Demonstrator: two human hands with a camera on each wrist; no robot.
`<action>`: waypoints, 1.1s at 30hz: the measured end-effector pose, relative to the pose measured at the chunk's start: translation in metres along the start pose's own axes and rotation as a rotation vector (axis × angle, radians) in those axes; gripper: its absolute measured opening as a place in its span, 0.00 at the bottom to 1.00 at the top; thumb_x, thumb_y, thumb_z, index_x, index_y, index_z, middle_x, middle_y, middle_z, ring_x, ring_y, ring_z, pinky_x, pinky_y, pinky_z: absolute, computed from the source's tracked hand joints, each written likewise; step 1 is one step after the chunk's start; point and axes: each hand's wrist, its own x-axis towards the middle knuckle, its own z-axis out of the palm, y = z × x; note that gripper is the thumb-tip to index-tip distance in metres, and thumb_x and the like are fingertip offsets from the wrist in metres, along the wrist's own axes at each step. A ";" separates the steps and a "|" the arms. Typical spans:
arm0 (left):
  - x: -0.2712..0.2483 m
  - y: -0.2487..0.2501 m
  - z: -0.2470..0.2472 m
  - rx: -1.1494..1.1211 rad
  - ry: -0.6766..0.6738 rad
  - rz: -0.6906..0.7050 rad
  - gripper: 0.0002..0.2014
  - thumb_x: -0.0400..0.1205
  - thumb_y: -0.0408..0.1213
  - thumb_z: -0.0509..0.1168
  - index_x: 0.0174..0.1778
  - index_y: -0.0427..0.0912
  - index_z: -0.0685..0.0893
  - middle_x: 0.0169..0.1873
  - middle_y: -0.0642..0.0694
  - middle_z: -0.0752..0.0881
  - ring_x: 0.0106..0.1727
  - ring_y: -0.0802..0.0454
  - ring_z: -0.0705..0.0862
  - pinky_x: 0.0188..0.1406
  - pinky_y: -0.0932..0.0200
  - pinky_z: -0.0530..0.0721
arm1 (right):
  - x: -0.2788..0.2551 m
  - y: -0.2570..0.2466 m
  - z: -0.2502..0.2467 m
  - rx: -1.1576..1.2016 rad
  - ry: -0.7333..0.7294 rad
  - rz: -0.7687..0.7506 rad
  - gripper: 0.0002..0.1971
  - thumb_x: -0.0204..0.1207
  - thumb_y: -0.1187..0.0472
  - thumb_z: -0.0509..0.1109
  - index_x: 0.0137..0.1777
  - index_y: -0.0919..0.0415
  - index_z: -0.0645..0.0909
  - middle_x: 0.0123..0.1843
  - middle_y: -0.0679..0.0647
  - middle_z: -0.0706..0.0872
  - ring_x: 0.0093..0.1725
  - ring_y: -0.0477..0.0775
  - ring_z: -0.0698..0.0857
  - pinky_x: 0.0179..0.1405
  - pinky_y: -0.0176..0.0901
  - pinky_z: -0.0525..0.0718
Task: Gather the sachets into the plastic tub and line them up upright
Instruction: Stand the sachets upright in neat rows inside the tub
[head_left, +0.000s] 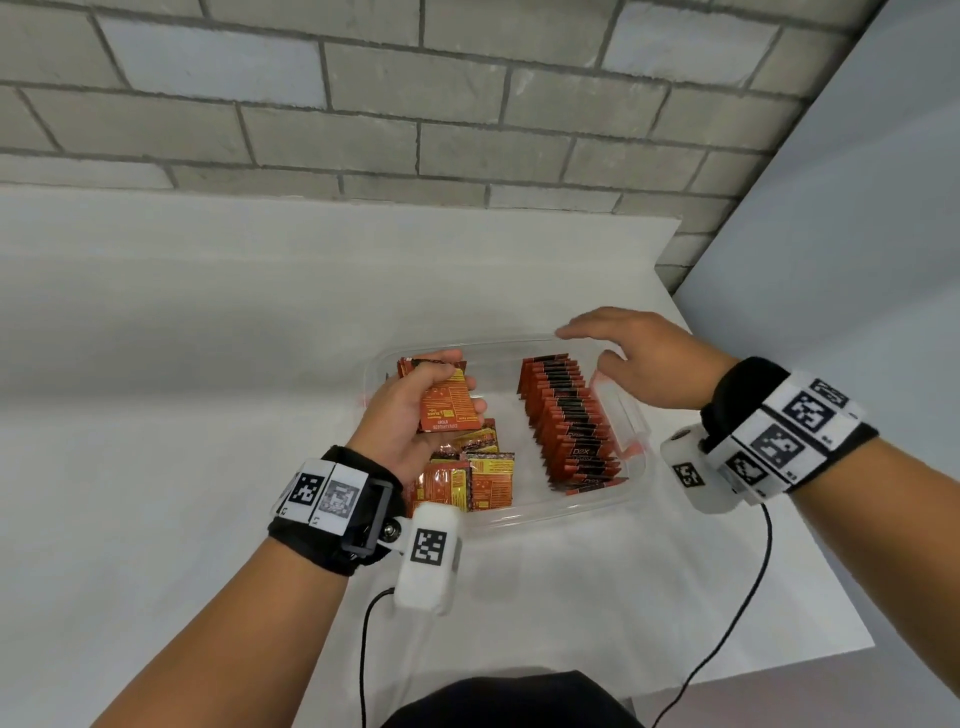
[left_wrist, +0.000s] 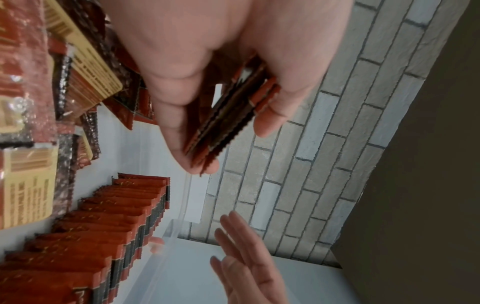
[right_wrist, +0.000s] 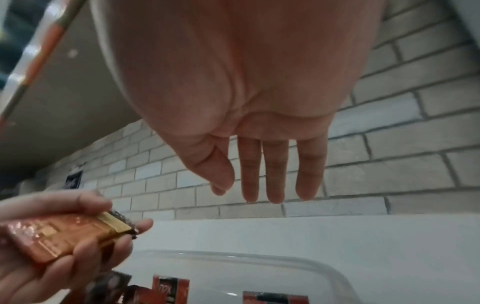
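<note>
While your left hand (head_left: 415, 415) clasps a thin stack of sachets (head_left: 449, 410) above the plastic tub (head_left: 636, 415), your right hand (head_left: 644, 358) hovers, fingers spread; the packets look light, slippery and limp, so pinch their flat faces.

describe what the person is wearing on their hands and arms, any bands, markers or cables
Both forearms are bare, no sleeves or gloves. Each wrist carries a black band wrapped with white panels printed with black square markers. A white boxy camera unit, also bearing a marker, hangs from each band, and a thin black cable trails from each toward the body.
</note>
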 end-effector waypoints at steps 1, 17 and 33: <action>-0.001 0.001 -0.001 -0.006 0.005 0.004 0.11 0.83 0.32 0.61 0.59 0.39 0.83 0.43 0.37 0.87 0.40 0.40 0.87 0.44 0.47 0.87 | -0.003 0.001 0.002 0.023 0.009 -0.007 0.22 0.83 0.67 0.58 0.75 0.51 0.72 0.74 0.52 0.74 0.73 0.52 0.72 0.74 0.39 0.65; -0.039 0.019 -0.040 0.011 0.087 0.085 0.14 0.82 0.28 0.54 0.57 0.39 0.83 0.39 0.36 0.86 0.38 0.38 0.87 0.42 0.44 0.88 | 0.007 -0.054 0.065 0.197 -0.197 0.018 0.16 0.80 0.59 0.67 0.67 0.56 0.80 0.62 0.50 0.84 0.53 0.44 0.81 0.44 0.23 0.72; -0.052 0.021 -0.080 -0.028 0.170 0.107 0.12 0.83 0.33 0.55 0.56 0.40 0.83 0.37 0.39 0.84 0.31 0.41 0.85 0.34 0.51 0.87 | 0.067 -0.117 0.089 -0.212 -0.583 0.147 0.24 0.75 0.53 0.73 0.64 0.69 0.79 0.47 0.56 0.77 0.37 0.50 0.78 0.27 0.35 0.77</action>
